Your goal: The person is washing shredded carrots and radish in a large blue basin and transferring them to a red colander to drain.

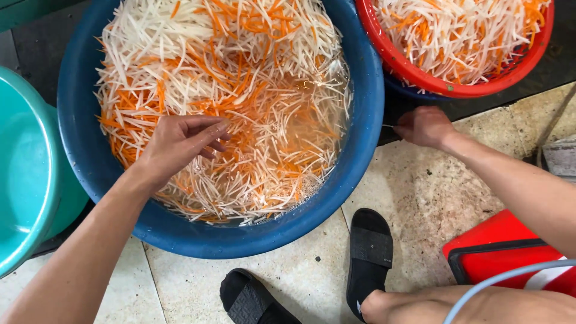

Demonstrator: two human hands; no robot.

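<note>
A large blue basin (366, 120) stands on the floor, full of water and shredded white and orange vegetable strips (240, 78). My left hand (180, 141) hovers over the strips near the basin's front, fingers loosely curled, holding nothing that I can see. My right hand (423, 126) is outside the basin's right rim, fingers pinched on a thin strand (389, 126) that points toward the basin.
A red perforated basket (420, 75) of the same strips sits at the upper right, and a teal basin (27, 180) stands at the left. Two black sandals (369, 252) rest on the tiled floor. A red stool (504, 252) is at the lower right.
</note>
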